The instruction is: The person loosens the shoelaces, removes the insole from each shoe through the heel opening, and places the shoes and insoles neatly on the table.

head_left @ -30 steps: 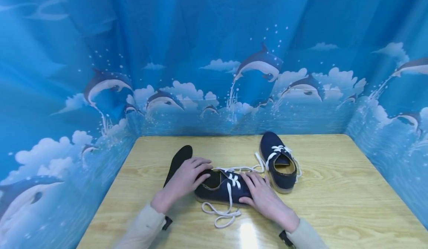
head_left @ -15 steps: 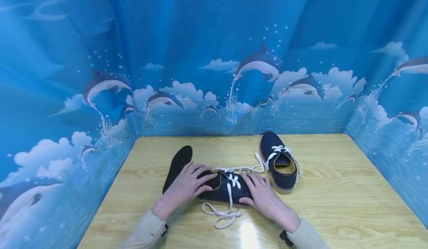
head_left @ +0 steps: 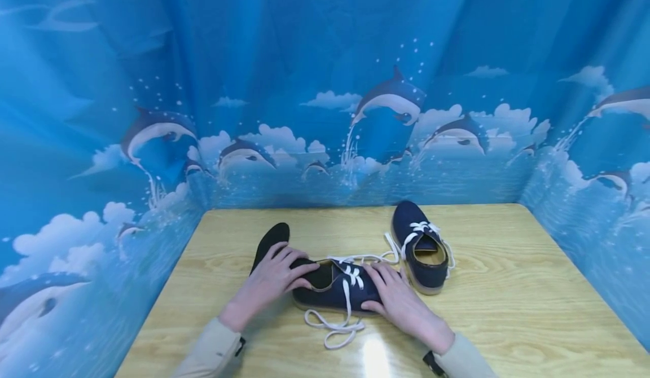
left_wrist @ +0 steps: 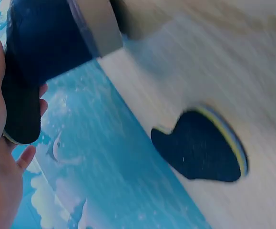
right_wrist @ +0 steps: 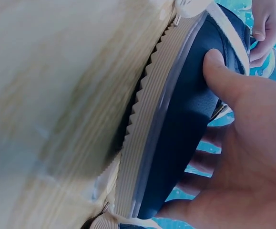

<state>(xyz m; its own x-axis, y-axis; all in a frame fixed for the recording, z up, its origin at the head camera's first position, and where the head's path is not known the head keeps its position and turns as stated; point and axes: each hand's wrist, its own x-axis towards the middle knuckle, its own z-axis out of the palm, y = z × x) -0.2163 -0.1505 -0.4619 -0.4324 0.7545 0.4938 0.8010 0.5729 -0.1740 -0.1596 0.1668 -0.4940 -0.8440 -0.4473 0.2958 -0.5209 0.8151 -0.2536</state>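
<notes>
A navy lace-up shoe [head_left: 325,298] lies on the wooden table with its toe to the right. My right hand [head_left: 403,307] grips its toe end; in the right wrist view the thumb [right_wrist: 219,71] presses the upper and the fingers go round the far side. At the heel opening, my left hand [head_left: 274,273] holds a black insole [left_wrist: 23,117] between thumb and fingers. Its rounded end sticks out past the shoe's heel [left_wrist: 52,40], and the rest is hidden by the shoe. A second black insole [head_left: 274,237] lies behind the left hand, partly covered by it.
The matching navy shoe [head_left: 413,220] stands at the back right, toe away, close to the gripped shoe's toe. Loose white laces [head_left: 337,327] trail on the table in front. A blue dolphin curtain [head_left: 315,84] closes off the back and sides.
My left hand reached a little further over the shoe opening, then drew back to the left with its fingers bent more. The right hand has kept its hold on the toe.
</notes>
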